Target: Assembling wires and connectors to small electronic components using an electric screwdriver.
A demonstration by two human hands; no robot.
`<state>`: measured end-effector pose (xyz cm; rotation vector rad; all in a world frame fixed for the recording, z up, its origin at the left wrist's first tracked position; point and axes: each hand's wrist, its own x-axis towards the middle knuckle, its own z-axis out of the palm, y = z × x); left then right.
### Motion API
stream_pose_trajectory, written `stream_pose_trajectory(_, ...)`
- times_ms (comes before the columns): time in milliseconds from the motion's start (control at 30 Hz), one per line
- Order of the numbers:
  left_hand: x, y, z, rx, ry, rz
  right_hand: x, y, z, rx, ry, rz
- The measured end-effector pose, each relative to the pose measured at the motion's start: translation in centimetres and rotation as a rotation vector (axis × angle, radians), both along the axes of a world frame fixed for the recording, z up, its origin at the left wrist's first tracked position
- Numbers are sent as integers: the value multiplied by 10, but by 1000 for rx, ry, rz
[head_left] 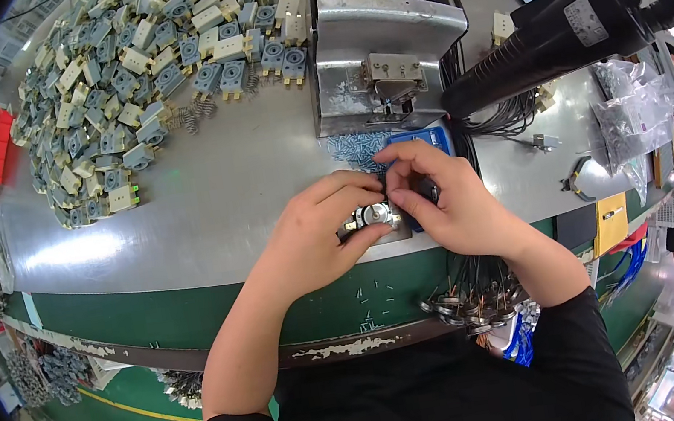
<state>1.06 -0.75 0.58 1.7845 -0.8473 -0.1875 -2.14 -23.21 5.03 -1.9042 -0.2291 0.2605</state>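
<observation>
Gripping a small part with a round metal disc (376, 215), my left hand (318, 229) works on the near side of the metal machine (383, 19), its thumb along the part's near edge and its fingers bent over the far edge. From my remote seat I see the disc facing up in the gap between that thumb and those fingers. My right hand (461, 203) is just beside the part, toward the machine's right side, thumb and fingers bent close together; I cannot tell whether they pinch anything. Between the machine and my hands lies a spread of small screws (352, 148), with a blue tray (434, 136) beside it. Left of the machine, grey and cream components (158, 42) are heaped on the bench (214, 193).
</observation>
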Motion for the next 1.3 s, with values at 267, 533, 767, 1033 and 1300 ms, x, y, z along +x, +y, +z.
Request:
stream_pose_trajectory(267, 1, -1, 1, -10, 2, 16, -1, 2, -3, -282, -397, 54)
stream_pose_trajectory(533, 4, -2, 0, -76, -39, 7, -6, 3, -1, -226, -376, -104)
stream_pose_trajectory(767, 1, 1, 12, -12, -43, 3, -7, -16, 29, -249, -999, -192)
stream_pose_trajectory(1033, -2, 6, 17, 23, -6, -22, 52, -54, 63, 346, -516, -180)
stream_pose_trajectory(1300, 7, 3, 8, 5, -76, -20, 79, -18, 73, 562, -263, -56)
